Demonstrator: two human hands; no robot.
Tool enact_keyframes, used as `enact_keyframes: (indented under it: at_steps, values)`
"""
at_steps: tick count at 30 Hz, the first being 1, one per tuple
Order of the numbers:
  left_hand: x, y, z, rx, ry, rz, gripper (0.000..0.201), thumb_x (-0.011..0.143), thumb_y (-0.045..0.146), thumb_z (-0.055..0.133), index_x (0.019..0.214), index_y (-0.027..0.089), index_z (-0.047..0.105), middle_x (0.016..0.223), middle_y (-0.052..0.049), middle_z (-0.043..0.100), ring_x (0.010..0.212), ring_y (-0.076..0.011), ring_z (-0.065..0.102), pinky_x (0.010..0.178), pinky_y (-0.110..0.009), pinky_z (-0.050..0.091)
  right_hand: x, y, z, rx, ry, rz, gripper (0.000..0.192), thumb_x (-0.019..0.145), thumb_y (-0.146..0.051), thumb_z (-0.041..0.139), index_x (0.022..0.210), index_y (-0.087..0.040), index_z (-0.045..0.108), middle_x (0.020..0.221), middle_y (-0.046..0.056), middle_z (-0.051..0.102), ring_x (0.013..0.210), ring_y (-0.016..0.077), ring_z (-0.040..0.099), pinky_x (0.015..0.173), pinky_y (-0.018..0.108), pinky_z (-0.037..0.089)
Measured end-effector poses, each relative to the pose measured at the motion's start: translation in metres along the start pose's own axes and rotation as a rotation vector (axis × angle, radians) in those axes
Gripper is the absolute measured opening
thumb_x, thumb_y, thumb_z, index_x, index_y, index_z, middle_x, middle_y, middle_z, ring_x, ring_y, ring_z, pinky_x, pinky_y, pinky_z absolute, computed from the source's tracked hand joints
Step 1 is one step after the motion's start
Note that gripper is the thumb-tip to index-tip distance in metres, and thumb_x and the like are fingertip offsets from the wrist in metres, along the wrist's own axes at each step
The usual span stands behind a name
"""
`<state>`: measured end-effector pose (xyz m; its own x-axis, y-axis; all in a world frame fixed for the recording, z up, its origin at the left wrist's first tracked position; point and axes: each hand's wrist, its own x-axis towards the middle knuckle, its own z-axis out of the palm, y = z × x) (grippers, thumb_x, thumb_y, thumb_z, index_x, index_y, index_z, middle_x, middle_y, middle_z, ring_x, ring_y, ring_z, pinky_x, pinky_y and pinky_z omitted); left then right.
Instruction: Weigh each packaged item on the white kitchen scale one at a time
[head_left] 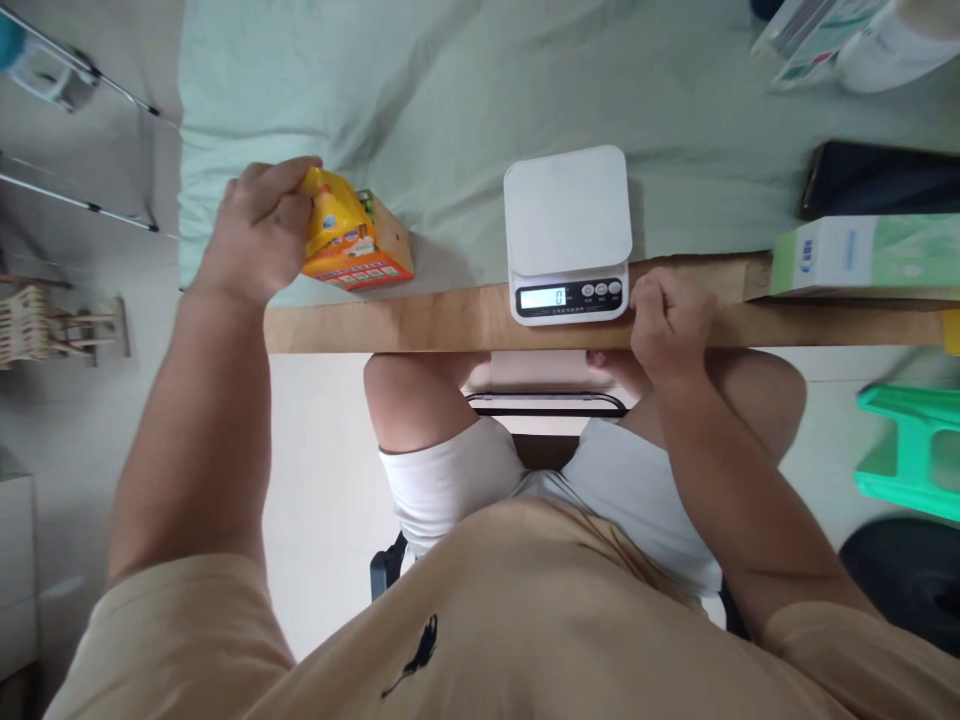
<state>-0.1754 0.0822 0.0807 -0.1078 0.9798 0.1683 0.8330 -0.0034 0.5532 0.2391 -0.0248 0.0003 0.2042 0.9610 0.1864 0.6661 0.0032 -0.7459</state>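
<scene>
My left hand (259,225) is closed, its thumb and fingers pinching the top corner of a yellow packet (334,210). The packet is at an orange carton (390,245) on the left of the table; whether it is partly inside or only against it, I cannot tell. A white kitchen scale (568,212) lies in the middle near the front edge, its lit display reading 0 and its plate bare. Curled into a loose fist, my right hand (671,318) rests at the table edge beside the scale's lower right corner. Nothing shows in its fingers.
A green and white box (862,255) lies at the right front edge, with a dark phone (881,180) behind it. A white bottle (896,50) is at the back right. Pale green cloth (420,90) covers the table behind its wooden front edge (442,322). A green stool (911,445) stands right.
</scene>
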Motion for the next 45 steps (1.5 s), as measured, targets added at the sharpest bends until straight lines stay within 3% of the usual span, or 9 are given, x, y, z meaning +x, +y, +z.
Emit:
enact_keyframes:
  at_steps: [7, 12, 16, 18, 27, 34, 38, 41, 45]
  values:
    - [-0.008, 0.004, 0.003, 0.197, -0.169, 0.341, 0.048, 0.101, 0.034, 0.037, 0.140, 0.024, 0.063, 0.137, -0.005, 0.066, 0.130, -0.0239, 0.056, 0.124, -0.049, 0.038, 0.002, 0.000, -0.001, -0.015, -0.017, 0.013, 0.045, 0.098, -0.047, 0.040, 0.062, -0.020, 0.040, 0.060, 0.004, 0.045, 0.063, 0.0147, 0.043, 0.067, 0.034, 0.029]
    - [-0.006, 0.012, 0.001, 0.328, -0.186, 0.231, 0.049, 0.095, 0.034, 0.058, 0.142, 0.022, 0.061, 0.133, -0.008, 0.066, 0.128, -0.0251, 0.055, 0.125, -0.049, 0.037, 0.002, 0.000, -0.001, 0.002, -0.031, 0.005, 0.045, 0.098, -0.048, 0.039, 0.063, -0.020, 0.040, 0.061, 0.004, 0.046, 0.063, 0.0154, 0.044, 0.066, 0.034, 0.029]
    - [-0.005, 0.036, -0.006, 0.459, -0.366, 0.042, 0.114, 0.058, 0.030, 0.098, 0.157, 0.027, 0.042, 0.148, -0.005, 0.055, 0.141, -0.0311, 0.048, 0.128, -0.059, 0.028, 0.002, 0.001, 0.000, 0.000, -0.015, -0.004, 0.049, 0.099, -0.053, 0.038, 0.063, -0.021, 0.040, 0.059, 0.003, 0.043, 0.061, 0.0146, 0.041, 0.065, 0.033, 0.027]
    - [-0.003, 0.049, -0.010, 0.480, -0.444, -0.064, 0.123, 0.050, 0.027, 0.101, 0.157, 0.025, 0.040, 0.144, -0.007, 0.056, 0.136, -0.0332, 0.052, 0.122, -0.066, 0.034, 0.002, 0.002, 0.000, 0.000, -0.007, -0.016, 0.049, 0.099, -0.053, 0.038, 0.062, -0.020, 0.040, 0.059, 0.003, 0.043, 0.061, 0.0140, 0.041, 0.065, 0.032, 0.027]
    - [0.000, 0.053, -0.024, 0.497, -0.468, -0.168, 0.088, 0.057, 0.023, 0.099, 0.137, 0.020, 0.061, 0.108, -0.001, 0.064, 0.115, -0.0283, 0.061, 0.111, -0.070, 0.043, 0.001, 0.006, 0.000, 0.001, -0.022, -0.035, 0.043, 0.099, -0.041, 0.044, 0.063, -0.018, 0.040, 0.060, 0.002, 0.045, 0.062, 0.0128, 0.041, 0.065, 0.031, 0.026]
    - [0.003, 0.041, -0.027, 0.025, -0.455, -0.320, 0.043, 0.073, 0.035, 0.086, 0.105, 0.012, 0.069, 0.097, 0.002, 0.058, 0.144, -0.0342, 0.032, 0.123, -0.077, -0.013, 0.001, 0.006, 0.003, 0.036, 0.002, -0.016, 0.045, 0.100, -0.040, 0.048, 0.062, -0.019, 0.037, 0.059, 0.001, 0.037, 0.060, 0.0127, 0.035, 0.067, 0.032, 0.021]
    - [0.002, 0.060, -0.035, 0.175, -0.501, -0.163, 0.093, 0.074, 0.064, 0.075, 0.145, 0.009, 0.049, 0.146, -0.005, 0.054, 0.161, -0.0374, 0.019, 0.127, -0.063, -0.023, 0.001, 0.007, 0.002, 0.061, -0.001, -0.021, 0.042, 0.098, -0.037, 0.050, 0.062, -0.019, 0.040, 0.059, 0.001, 0.040, 0.061, 0.0127, 0.038, 0.066, 0.033, 0.023]
    - [-0.012, 0.076, -0.045, 0.088, -0.309, 0.029, 0.103, 0.079, 0.074, 0.065, 0.157, 0.012, 0.038, 0.171, -0.002, 0.031, 0.168, -0.0289, -0.002, 0.134, -0.044, -0.017, 0.002, 0.008, 0.001, 0.078, 0.000, -0.042, 0.041, 0.098, -0.035, 0.050, 0.062, -0.019, 0.039, 0.058, 0.001, 0.040, 0.061, 0.0124, 0.037, 0.066, 0.032, 0.024]
    - [-0.056, 0.094, -0.009, -0.403, -0.022, 0.363, 0.091, 0.070, 0.079, 0.073, 0.134, 0.015, 0.066, 0.144, -0.004, 0.062, 0.155, -0.0293, 0.043, 0.139, -0.043, 0.016, 0.002, 0.004, 0.001, 0.141, 0.027, -0.057, 0.038, 0.096, -0.033, 0.049, 0.062, -0.019, 0.042, 0.058, 0.000, 0.041, 0.060, 0.0119, 0.039, 0.064, 0.031, 0.026]
